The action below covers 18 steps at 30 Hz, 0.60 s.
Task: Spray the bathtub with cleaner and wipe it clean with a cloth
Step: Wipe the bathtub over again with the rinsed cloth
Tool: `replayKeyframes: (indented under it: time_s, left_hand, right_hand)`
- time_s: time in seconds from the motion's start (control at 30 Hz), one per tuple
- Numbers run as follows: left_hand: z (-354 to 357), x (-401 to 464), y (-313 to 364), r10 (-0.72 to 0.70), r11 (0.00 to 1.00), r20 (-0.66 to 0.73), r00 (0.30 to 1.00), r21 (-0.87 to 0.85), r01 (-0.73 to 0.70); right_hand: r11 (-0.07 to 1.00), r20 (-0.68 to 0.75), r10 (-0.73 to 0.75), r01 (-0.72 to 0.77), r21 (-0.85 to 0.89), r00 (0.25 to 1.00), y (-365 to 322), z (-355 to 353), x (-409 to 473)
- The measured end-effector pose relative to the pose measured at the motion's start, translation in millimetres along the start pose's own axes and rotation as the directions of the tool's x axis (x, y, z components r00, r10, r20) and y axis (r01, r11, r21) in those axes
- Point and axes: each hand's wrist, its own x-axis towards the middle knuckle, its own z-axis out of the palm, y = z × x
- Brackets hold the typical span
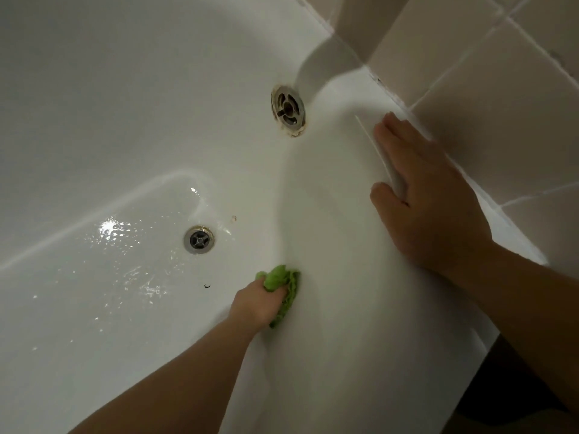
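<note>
The left hand (255,303) grips a crumpled green cloth (283,291) against the white enamel bathtub (125,104) where its wet floor meets the side wall, just right of the round metal floor drain (199,240). The right hand (429,195), fingers straight, rests flat on the tub's rim by the tiled wall, so the left is nearer the unwiped floor.

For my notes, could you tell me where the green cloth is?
Low centre of the head view, the green cloth is gripped in the left hand, right of the floor drain.

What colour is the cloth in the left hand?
Bright green cloth, gripped by the left hand; head view.
</note>
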Motion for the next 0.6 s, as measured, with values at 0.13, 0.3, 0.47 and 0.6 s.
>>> replayKeyframes:
  time_s: [0.13, 0.3, 0.47, 0.6]
  left_hand:
    - [-7.7, -14.4, 24.4, 0.108, 0.941, 0.108, 0.988, -0.332, -0.066]
    - [-4.5, -30.8, 26.6, 0.098, 0.915, 0.080, 0.992, -0.399, -0.058]
    - [-17.4, -62.8, 22.1, -0.053, 0.982, 0.111, 0.992, -0.173, 0.072]
    - [-26.7, -88.2, 50.6, 0.076, 0.957, 0.150, 0.986, -0.287, -0.030]
  right_hand:
    - [1.000, 0.009, 0.011, -0.011, -0.013, 1.000, -1.1, 0.1, 0.2]
    - [0.999, 0.024, 0.027, -0.026, -0.030, 0.999, -2.6, -1.6, -0.9]
    - [0.995, 0.081, 0.033, -0.026, -0.093, 0.996, -5.9, -3.8, -4.8]
    - [0.994, 0.096, 0.037, -0.026, -0.109, 0.995, -9.9, -0.8, -11.4]
